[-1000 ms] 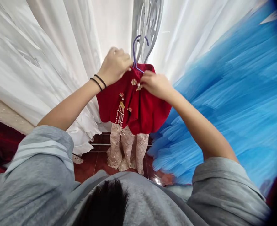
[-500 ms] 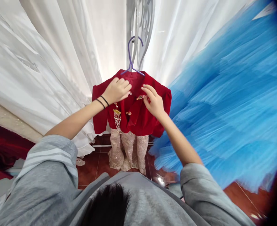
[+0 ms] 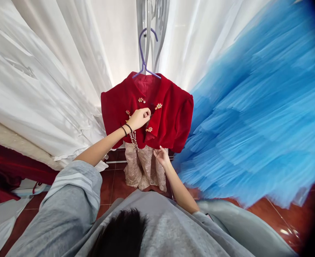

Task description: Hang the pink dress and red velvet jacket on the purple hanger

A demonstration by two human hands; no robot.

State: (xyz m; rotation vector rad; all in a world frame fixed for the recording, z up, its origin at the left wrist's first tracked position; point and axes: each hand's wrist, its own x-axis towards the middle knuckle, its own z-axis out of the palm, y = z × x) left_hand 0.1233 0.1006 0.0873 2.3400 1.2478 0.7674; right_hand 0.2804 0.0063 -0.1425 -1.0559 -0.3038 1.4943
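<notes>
A red velvet jacket (image 3: 174, 117) with jewelled flower clasps hangs on a purple hanger (image 3: 143, 59) in front of me. My left hand (image 3: 140, 119), two black bands at its wrist, is closed at the jacket's front opening, its fingers curled on the front edge. Partly behind that wrist hangs a beaded tassel brooch (image 3: 133, 138). Lower down, my right hand (image 3: 161, 156) is open at the jacket's bottom hem, palm up with fingers apart. A flower clasp (image 3: 149, 129) lies between the two hands, and another clasp (image 3: 158, 106) sits higher on the lapel.
A shiny pinkish-beige garment (image 3: 145, 166) hangs beneath the jacket. White drapes (image 3: 52, 71) fill the left and back, with a grey ornate stand (image 3: 161, 21) behind the hanger. A blue tulle dress (image 3: 253, 117) spreads along the right. The floor (image 3: 107, 185) is red tile.
My left hand has moved down from near the collar to the middle of the front opening. My right hand has dropped from the lapel clasp to the bottom hem.
</notes>
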